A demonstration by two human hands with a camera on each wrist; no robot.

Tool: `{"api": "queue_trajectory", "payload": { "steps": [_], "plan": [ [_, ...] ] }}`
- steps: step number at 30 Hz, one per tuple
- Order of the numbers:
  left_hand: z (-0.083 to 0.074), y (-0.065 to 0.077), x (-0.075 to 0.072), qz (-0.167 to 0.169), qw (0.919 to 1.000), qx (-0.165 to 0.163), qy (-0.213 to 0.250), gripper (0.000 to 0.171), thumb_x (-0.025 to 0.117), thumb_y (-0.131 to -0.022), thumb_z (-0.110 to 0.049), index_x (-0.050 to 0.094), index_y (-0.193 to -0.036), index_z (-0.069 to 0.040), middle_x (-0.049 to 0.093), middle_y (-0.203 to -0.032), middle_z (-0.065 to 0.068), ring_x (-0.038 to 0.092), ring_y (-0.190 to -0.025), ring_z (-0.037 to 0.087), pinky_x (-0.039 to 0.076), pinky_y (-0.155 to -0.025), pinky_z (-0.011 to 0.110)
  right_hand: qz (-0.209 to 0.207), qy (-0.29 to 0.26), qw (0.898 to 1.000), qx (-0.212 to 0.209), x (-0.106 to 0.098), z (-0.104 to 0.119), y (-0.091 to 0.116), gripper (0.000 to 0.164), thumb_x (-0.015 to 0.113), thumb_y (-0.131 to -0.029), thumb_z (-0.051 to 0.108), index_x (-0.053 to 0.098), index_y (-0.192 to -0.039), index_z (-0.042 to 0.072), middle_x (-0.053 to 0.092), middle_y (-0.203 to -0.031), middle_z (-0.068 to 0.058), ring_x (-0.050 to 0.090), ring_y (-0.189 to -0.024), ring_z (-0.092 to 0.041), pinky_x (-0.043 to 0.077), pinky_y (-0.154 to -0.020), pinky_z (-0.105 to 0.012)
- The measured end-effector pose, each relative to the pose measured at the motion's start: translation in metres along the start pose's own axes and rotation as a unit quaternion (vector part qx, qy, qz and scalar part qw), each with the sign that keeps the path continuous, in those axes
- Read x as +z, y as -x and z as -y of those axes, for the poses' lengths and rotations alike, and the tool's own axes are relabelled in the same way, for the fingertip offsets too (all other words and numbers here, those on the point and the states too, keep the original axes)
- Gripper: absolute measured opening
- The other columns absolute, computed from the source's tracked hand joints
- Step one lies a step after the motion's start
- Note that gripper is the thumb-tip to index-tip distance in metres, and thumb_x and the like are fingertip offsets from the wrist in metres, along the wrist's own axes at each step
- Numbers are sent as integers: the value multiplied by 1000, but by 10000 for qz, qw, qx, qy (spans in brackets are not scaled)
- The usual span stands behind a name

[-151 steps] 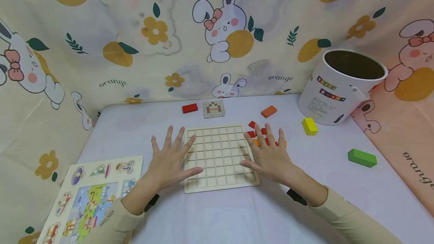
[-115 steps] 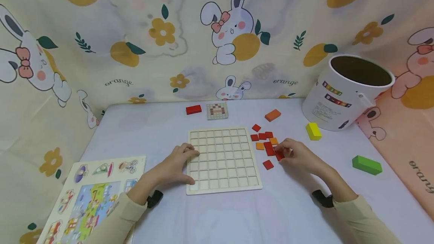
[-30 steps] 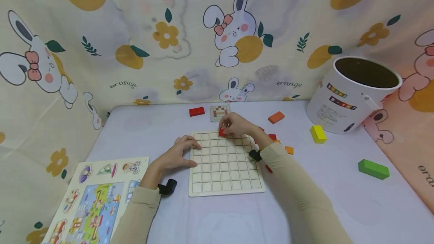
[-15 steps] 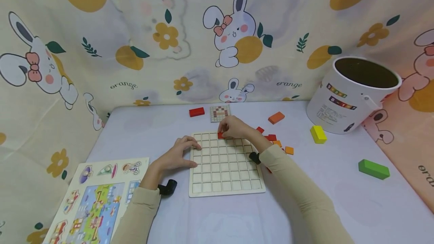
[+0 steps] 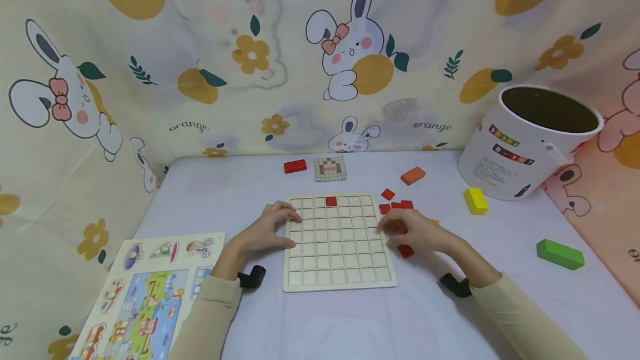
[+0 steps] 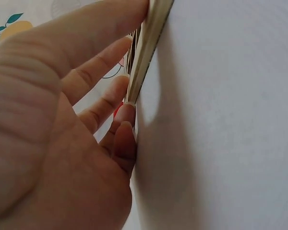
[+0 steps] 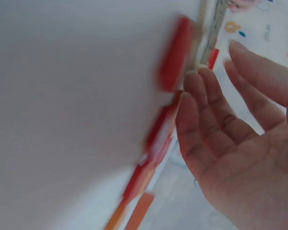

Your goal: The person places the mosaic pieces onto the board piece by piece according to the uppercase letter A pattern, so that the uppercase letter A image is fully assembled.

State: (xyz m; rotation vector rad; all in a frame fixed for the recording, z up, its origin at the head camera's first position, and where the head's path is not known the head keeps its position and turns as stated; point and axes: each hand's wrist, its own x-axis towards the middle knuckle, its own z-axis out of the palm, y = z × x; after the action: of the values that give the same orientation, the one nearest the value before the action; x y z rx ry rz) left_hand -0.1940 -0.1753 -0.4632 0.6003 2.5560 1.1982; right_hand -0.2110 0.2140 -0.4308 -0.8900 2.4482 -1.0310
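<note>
A wooden grid board [image 5: 337, 249] lies on the table with one red square tile [image 5: 331, 201] in its top row. My left hand [image 5: 265, 231] rests at the board's left edge, its thumb and fingertips touching the side of the board [image 6: 143, 57] in the left wrist view. By the right edge my right hand [image 5: 417, 230] hovers over loose red tiles [image 5: 406, 250] and orange ones, partly hiding them. In the right wrist view its fingers [image 7: 211, 124] are spread and hold nothing; the red tiles [image 7: 175, 55] there are blurred.
Behind the board lie a small pattern card [image 5: 330, 169] and a red block [image 5: 295, 166]. Orange [image 5: 413, 175], yellow [image 5: 476, 200] and green blocks [image 5: 560, 254] lie to the right, near a white bucket [image 5: 525, 143]. A picture puzzle [image 5: 150, 299] is at the left.
My right hand brought a red tile to the board's top row, let go of it there and moved back right to the loose tiles. My left hand has stayed at the board's left edge.
</note>
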Motion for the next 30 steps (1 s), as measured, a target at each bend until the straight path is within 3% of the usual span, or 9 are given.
{"api": "queue_trajectory", "payload": {
  "steps": [4, 9, 15, 21, 27, 30],
  "plan": [
    [0, 1, 0, 3, 10000, -70, -18, 48, 86, -78, -26, 65, -120, -19, 42, -141, 4, 26, -135, 29, 23, -114, 59, -138, 76, 9998, 120, 5, -3, 34, 26, 78, -82, 1, 70, -106, 10, 63, -102, -1, 55, -96, -24, 53, -81, -28],
    [-1, 0, 1, 2, 10000, -85, -8, 48, 86, -77, -25, 65, -120, -18, 41, -142, 3, 26, -136, 28, 23, -114, 58, -351, 308, 9987, 186, 5, -1, 48, 29, 76, -81, -6, 70, -105, 10, 65, -102, 1, 53, -98, -23, 53, -84, -30],
    [1, 0, 0, 1, 9999, -134, -38, 48, 86, -78, -26, 65, -120, -20, 41, -143, 1, 26, -136, 26, 23, -115, 56, -324, 573, 9972, 344, 6, 0, 46, 28, 77, -82, -3, 69, -107, 6, 64, -99, 1, 53, -92, -21, 53, -77, -26],
    [2, 1, 1, 0, 9999, -106, -24, 47, 86, -78, -26, 65, -119, -20, 42, -142, 1, 26, -137, 26, 23, -115, 57, -348, 780, 9956, 374, 8, -1, 41, 25, 81, -79, 1, 69, -100, 10, 62, -92, 4, 53, -88, -18, 52, -72, -23],
    [1, 1, 0, 5, 10000, -37, -2, 47, 86, -78, -26, 65, -119, -19, 42, -141, 2, 26, -136, 27, 23, -115, 56, -112, 400, 9986, 326, 5, 0, 37, 24, 78, -81, -1, 62, -93, 12, 58, -83, 3, 54, -82, -18, 49, -68, -24],
    [0, 1, 0, -10, 10000, -40, -5, 48, 86, -78, -25, 65, -120, -17, 42, -141, 3, 27, -136, 27, 24, -114, 57, -134, 103, 9997, 201, 0, 4, 26, 19, 75, -85, -1, 62, -95, 9, 59, -83, 2, 55, -78, -18, 49, -66, -24]
  ]
}}
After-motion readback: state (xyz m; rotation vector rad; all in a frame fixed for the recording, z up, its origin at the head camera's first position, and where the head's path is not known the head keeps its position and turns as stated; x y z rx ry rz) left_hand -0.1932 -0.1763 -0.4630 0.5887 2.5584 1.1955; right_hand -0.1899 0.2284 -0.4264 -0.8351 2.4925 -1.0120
